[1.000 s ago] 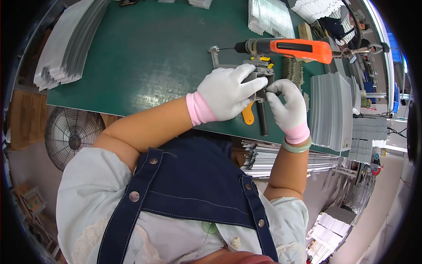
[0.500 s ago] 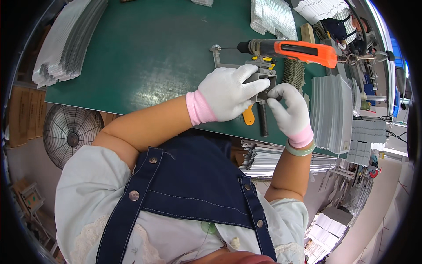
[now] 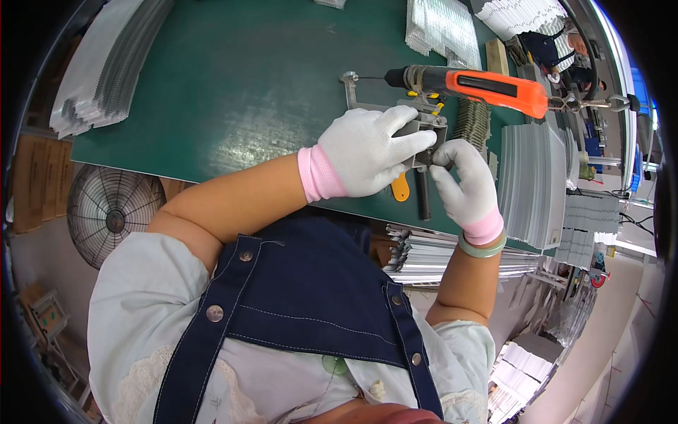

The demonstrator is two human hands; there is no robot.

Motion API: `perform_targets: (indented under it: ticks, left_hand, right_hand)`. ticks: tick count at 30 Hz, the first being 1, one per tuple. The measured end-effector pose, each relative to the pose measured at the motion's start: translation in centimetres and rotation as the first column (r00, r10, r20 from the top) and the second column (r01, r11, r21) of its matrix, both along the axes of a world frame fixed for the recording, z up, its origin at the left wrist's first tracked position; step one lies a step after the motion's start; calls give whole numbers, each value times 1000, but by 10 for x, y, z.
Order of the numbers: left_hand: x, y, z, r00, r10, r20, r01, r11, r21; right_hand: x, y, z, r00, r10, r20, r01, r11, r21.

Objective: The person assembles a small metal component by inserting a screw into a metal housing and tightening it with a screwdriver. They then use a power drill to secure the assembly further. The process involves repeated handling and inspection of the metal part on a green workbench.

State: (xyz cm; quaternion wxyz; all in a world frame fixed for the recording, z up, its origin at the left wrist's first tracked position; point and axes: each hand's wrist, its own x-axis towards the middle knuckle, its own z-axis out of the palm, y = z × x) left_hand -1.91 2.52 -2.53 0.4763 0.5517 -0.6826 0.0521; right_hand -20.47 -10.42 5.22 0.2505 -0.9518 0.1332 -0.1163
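Note:
My left hand [image 3: 367, 152], in a white glove with a pink cuff, reaches over a grey metal fixture [image 3: 351, 92] on the table, its fingers and thumb closed around part of it. Thumb and forefinger of my gloved right hand [image 3: 466, 185] are pinched together at the fixture's right side, close to my left fingertips; whatever they hold is too small and covered to make out. Beneath the hands, a black ribbed handle [image 3: 424, 196] and a yellow flat piece [image 3: 401, 188] jut toward me. Just beyond lies an orange and black electric screwdriver [image 3: 494, 88], its thin bit pointing left.
On the green table [image 3: 233, 85], a stack of silver ridged strips [image 3: 106, 71] stands far left. More wrapped strips [image 3: 441, 32] lie at the back. Grey-white panels [image 3: 530, 184] are stacked to the right, beside a row of small metal parts [image 3: 472, 126]. A floor fan [image 3: 113, 215] stands left.
Both hands keep almost the same place at the fixture. The right fingers have shifted slightly; the screwdriver sits a little farther right and lower in view.

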Motion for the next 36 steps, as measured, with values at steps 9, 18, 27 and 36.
perform_targets:
  ticks: [9,18,27,36]
  left_hand:
    - [1,0,1,1000,8,3,-8,1000,-21]
    - [1,0,-1,1000,-8,20,8,1000,4]
    - [2,-2,1,1000,7,1,-7,1000,-18]
    - [3,0,1,1000,12,0,-12,999,-34]
  right_hand:
    - [8,4,0,997,-25,78,34,992,-120]
    - [18,6,13,999,14,-31,-20,981,-193]
    - [12,14,-6,945,-279,169,277,960,32]
    - [21,31,-11,886,-373,276,428,887,-172]
